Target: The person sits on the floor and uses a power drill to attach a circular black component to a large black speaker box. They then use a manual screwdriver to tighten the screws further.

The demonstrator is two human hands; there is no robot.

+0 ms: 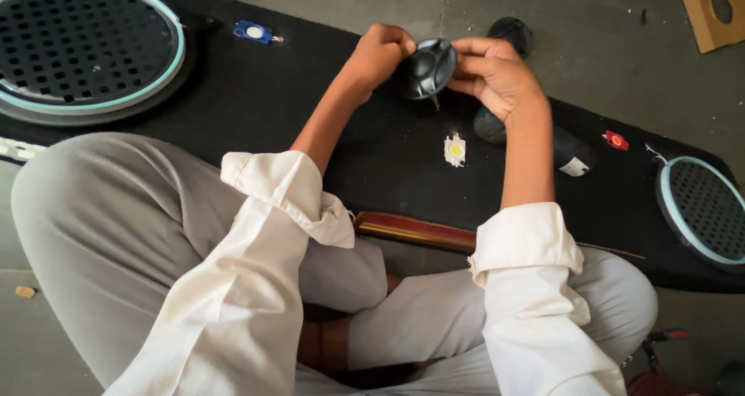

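left hand (380, 55): fingers curled tight, gripping left edge of the dark round part (428, 69)
right hand (497, 74): fingers wrapped on the right edge of same part, thumb on top
dark round part: black, dome-shaped, shiny, held between both hands above the black panel (256, 109), near its far edge; small pin or wire sticks out below it
black panel: long flat dark board on grey floor (582, 31), runs across the person's front
left speaker grille (85, 47): round, perforated black, pale teal ring, set in panel far left
right speaker grille (702, 210): same kind, partly cut off at the right edge
white square chip (455, 149): yellow centre, lies on panel just below the hands
blue tag (254, 31): on panel, left of hands
red tag (616, 140): on panel, right of right forearm
black cylinder (535, 136): under right wrist, partly hidden
sleeves (287, 194): white, rolled up on both arms
cardboard piece (710, 8): top right on floor
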